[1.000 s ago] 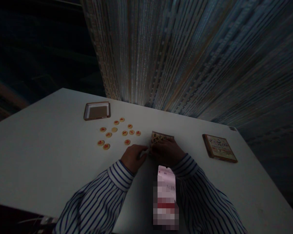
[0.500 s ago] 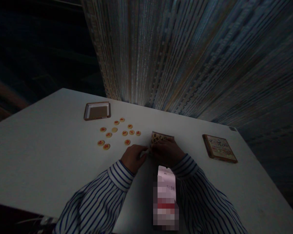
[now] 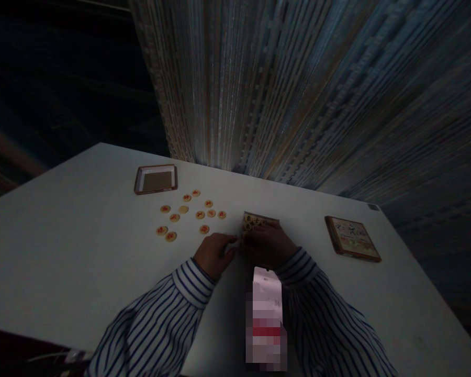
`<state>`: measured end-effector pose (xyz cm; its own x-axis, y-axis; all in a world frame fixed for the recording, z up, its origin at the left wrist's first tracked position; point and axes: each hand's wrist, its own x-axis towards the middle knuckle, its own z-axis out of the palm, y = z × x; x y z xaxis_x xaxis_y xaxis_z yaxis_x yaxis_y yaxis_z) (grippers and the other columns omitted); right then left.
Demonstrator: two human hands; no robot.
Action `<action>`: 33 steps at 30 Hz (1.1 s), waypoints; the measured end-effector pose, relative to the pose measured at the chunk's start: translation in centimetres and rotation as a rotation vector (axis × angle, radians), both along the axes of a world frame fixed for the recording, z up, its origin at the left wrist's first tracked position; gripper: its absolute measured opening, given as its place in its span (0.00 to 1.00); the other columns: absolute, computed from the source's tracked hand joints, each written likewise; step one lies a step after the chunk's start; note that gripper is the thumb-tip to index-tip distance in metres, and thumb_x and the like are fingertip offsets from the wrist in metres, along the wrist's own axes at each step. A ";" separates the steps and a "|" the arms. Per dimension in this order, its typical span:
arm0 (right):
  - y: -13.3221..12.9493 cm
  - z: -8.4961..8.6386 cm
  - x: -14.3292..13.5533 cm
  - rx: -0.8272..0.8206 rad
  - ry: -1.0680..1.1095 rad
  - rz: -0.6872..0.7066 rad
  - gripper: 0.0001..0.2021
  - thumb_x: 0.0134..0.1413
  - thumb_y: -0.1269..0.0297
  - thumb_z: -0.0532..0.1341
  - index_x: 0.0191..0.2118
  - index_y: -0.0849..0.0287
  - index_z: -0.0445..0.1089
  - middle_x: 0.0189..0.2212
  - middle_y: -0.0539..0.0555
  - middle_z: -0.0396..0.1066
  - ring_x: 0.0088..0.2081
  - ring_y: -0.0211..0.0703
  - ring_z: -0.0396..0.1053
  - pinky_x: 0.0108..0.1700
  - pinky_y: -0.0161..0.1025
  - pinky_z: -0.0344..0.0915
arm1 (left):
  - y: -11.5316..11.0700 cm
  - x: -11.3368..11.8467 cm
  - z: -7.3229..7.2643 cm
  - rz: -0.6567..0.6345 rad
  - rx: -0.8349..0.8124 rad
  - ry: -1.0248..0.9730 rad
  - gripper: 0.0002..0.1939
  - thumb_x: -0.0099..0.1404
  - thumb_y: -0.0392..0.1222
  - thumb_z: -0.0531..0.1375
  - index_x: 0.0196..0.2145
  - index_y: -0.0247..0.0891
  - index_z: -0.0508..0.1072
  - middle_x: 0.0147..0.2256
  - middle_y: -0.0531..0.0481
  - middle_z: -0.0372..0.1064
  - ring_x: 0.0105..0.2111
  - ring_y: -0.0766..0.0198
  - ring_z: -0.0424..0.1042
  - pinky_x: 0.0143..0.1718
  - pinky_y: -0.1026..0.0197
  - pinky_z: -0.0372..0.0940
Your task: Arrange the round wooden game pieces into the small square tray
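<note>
A small box (image 3: 261,214) of Chinese chess pieces lies at the middle of the table, its far rim showing. Dark-marked pieces (image 3: 248,220) sit side by side in it. My right hand (image 3: 267,243) covers the box's near part, fingers curled downward; what they grip is hidden. By the near left corner, my left hand (image 3: 215,254) pinches thumb against fingers around something pale that I cannot make out. To the left, several round Chinese chess pieces (image 3: 200,214) with red characters are scattered, and one piece (image 3: 183,209) shows a plain face.
A shallow rectangular tray-like lid (image 3: 175,178) rests at the back left of the white table (image 3: 102,251). At the right lies a flat box (image 3: 355,238) with a printed cover. A lit phone (image 3: 267,285) is below my hands. Behind the table hangs a striped curtain-like surface (image 3: 235,104).
Almost nothing differs. Both hands stay at the box, and the view has shifted very slightly.
</note>
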<state>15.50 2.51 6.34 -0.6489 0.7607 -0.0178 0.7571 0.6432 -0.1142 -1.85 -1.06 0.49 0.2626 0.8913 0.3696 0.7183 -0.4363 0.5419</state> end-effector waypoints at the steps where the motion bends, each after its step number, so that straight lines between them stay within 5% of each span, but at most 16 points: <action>1: 0.0 0.0 0.0 0.002 0.004 -0.004 0.09 0.52 0.60 0.55 0.31 0.56 0.71 0.31 0.53 0.73 0.36 0.43 0.68 0.41 0.42 0.51 | 0.0 0.0 0.0 0.000 -0.003 -0.001 0.12 0.56 0.37 0.56 0.39 0.36 0.71 0.34 0.45 0.74 0.36 0.58 0.71 0.38 0.55 0.66; 9: 0.6 1.2 1.9 0.030 0.091 -0.048 0.10 0.49 0.62 0.58 0.38 0.57 0.71 0.35 0.56 0.73 0.38 0.44 0.68 0.41 0.41 0.56 | -0.1 -0.1 0.2 0.010 -0.018 -0.007 0.12 0.56 0.37 0.56 0.39 0.36 0.72 0.34 0.45 0.74 0.35 0.59 0.71 0.38 0.56 0.66; 19: 0.8 3.3 4.1 0.242 0.290 -0.119 0.11 0.52 0.68 0.52 0.35 0.60 0.72 0.32 0.56 0.74 0.35 0.43 0.69 0.39 0.39 0.59 | -0.1 -0.1 0.2 0.007 0.009 -0.030 0.11 0.55 0.36 0.56 0.38 0.36 0.72 0.34 0.45 0.74 0.36 0.58 0.72 0.37 0.56 0.67; 33: -0.2 3.2 2.3 0.215 0.251 -0.044 0.11 0.52 0.67 0.52 0.35 0.60 0.71 0.31 0.56 0.74 0.33 0.42 0.69 0.36 0.37 0.59 | -1.9 -1.2 1.5 0.071 -0.035 -0.071 0.10 0.55 0.36 0.58 0.36 0.37 0.73 0.33 0.47 0.74 0.35 0.60 0.72 0.37 0.57 0.68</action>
<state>17.78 2.34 9.59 -0.5792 0.7570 0.3026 0.7502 0.6401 -0.1654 -3.07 -2.95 1.97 0.1728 0.9195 0.3530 0.7055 -0.3657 0.6071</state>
